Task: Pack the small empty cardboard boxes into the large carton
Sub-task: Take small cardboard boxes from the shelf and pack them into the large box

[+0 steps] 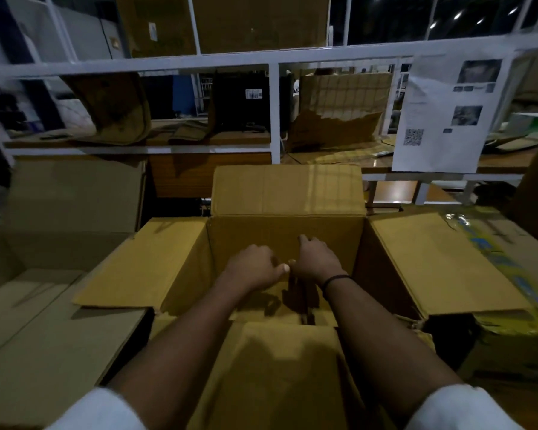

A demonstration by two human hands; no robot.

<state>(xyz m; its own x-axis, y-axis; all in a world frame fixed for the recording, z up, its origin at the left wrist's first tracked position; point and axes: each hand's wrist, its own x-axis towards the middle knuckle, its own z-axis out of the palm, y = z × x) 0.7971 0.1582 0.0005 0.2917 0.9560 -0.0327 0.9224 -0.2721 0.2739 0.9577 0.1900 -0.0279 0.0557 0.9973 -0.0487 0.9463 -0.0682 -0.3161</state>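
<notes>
The large carton stands open in front of me, its four flaps folded outward; the near flap hangs toward me. Both my arms reach down into it. My left hand is low inside with its fingers curled and the thumb out, and nothing shows in it. My right hand, a black band on its wrist, is next to it with fingers apart, pointing down near the back wall. Beneath the hands lies brown cardboard with a dark narrow gap. I cannot tell whether that is small boxes or the carton's floor.
Plain cardboard boxes and flat sheets crowd the left side. A yellow printed carton sits under the right flap. Behind stands a white metal rack with torn cardboard, and a printed paper sheet hangs from it.
</notes>
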